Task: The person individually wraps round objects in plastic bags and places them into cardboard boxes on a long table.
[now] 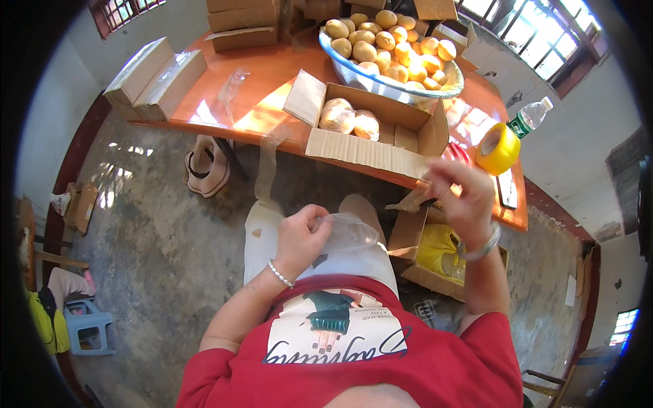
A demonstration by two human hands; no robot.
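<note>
My left hand point(304, 235) pinches the edge of a thin clear plastic bag point(352, 232) above my lap. My right hand point(461, 196) is raised near the table's front edge, blurred, its fingers curled; whether anything is between them cannot be told. Just beyond it stands an open cardboard box point(367, 147) with its flaps spread. Inside, at the left end, sit plastic-wrapped round fruits point(337, 116). Behind the box, a blue-rimmed basin point(352, 76) is heaped with round yellow-brown fruits or potatoes point(386, 41).
A roll of yellow tape point(497, 149), a plastic bottle point(530, 117) and a phone-like dark object point(507, 189) occupy the table's right. Closed cartons point(171, 84) stand left. Tape strips point(268, 158) hang off the edge. Below right, a carton holds a yellow bag point(437, 250). A blue stool point(89, 326) stands left.
</note>
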